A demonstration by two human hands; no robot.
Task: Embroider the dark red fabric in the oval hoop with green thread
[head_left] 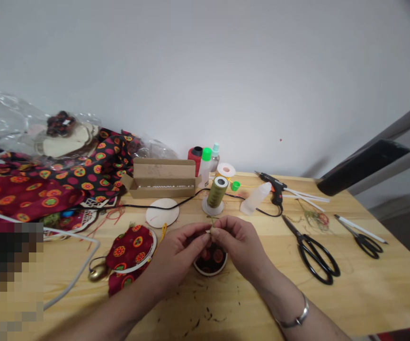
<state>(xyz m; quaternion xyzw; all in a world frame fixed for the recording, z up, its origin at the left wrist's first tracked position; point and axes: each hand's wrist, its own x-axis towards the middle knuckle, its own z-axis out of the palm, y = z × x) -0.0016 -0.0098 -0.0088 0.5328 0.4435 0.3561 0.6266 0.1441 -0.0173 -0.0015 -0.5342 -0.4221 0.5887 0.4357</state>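
Note:
My left hand (187,248) and my right hand (238,241) meet at the fingertips, both pinched on a small bit of olive-green thread (210,219). Its full length is hidden by the fingers. Right under them lies a round, pale-rimmed piece covered in dark patterned fabric (210,261), partly covered by the hands. Just behind stands a cone of olive-green thread (217,193). Left of my left hand rests another round piece in dark red floral fabric (129,248), with a brass-coloured bell (98,271) beside it.
Big black-handled scissors (313,251), smaller scissors (363,240) and a glue gun (272,184) lie to the right. A white bottle (255,199) leans nearby. Behind are an open cardboard box (164,187) and a white disc (162,213). Patterned fabric (31,189) heaps up at left.

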